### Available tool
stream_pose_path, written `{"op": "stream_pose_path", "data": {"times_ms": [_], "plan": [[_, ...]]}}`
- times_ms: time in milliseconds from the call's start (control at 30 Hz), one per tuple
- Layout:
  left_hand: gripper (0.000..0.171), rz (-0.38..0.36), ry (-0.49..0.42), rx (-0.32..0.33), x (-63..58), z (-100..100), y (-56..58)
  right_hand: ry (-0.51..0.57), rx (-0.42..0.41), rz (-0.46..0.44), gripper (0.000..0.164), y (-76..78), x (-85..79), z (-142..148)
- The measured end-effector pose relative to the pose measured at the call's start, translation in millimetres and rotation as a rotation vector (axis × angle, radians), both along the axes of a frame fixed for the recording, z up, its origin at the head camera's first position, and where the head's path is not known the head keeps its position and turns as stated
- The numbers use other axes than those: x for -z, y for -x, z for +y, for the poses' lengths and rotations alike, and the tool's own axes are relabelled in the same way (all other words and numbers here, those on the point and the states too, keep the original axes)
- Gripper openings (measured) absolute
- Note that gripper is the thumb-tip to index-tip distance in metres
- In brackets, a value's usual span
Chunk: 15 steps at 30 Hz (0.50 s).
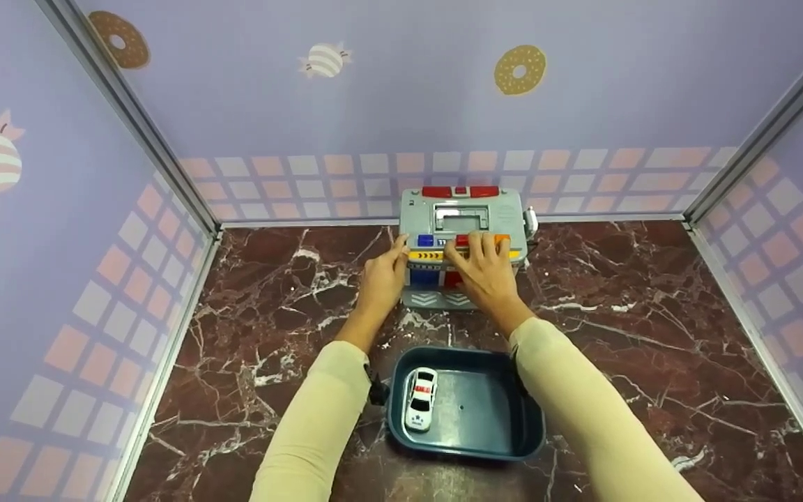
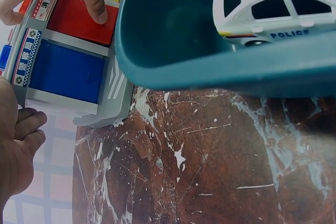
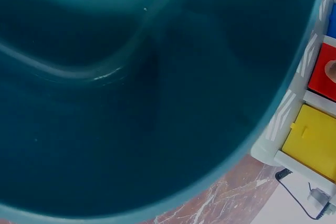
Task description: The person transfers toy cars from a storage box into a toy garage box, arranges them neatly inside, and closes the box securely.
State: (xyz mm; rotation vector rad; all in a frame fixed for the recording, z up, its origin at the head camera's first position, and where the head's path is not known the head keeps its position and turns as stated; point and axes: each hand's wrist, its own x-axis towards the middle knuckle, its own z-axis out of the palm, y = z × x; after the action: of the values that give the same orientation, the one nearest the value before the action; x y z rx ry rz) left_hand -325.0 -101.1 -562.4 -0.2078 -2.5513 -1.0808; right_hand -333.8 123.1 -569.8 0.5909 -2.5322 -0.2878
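A grey toy garage (image 1: 412, 209) stands by the back wall, with coloured buttons along its top edge. Blue (image 2: 67, 72), red (image 2: 79, 19) and yellow (image 3: 313, 137) doors line its front. My left hand (image 1: 382, 279) touches the garage's left front corner, its fingers along the side. Over the top edge, near the red and orange buttons, lie the fingers of my right hand (image 1: 488, 279); its thumb hangs in front of the red door. Closer to me, a white toy police car (image 1: 420, 401) sits in the left part of a dark teal tub (image 1: 471, 454).
Below everything is a brown-red marbled surface (image 1: 276, 335). Purple patterned panels (image 1: 408, 104) enclose it at the back and both sides. A white piece (image 1: 531, 221) sticks out from the garage's right side. My forearms pass either side of the tub.
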Motion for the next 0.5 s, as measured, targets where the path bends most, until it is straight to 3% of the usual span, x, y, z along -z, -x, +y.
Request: {"op": "stream_pose_path", "data": {"times_ms": [267, 500], "plan": [[0.04, -0.006, -0.022, 0.007, -4.0, -0.1, 1.6, 0.004, -0.003, 0.021, 0.086, 3.9, -0.1, 0.2], [0.041, -0.044, -0.013, 0.004, -0.4, -1.3, 0.5, 0.014, -0.02, 0.041, 0.086, 4.2, 4.1, 0.6]]}}
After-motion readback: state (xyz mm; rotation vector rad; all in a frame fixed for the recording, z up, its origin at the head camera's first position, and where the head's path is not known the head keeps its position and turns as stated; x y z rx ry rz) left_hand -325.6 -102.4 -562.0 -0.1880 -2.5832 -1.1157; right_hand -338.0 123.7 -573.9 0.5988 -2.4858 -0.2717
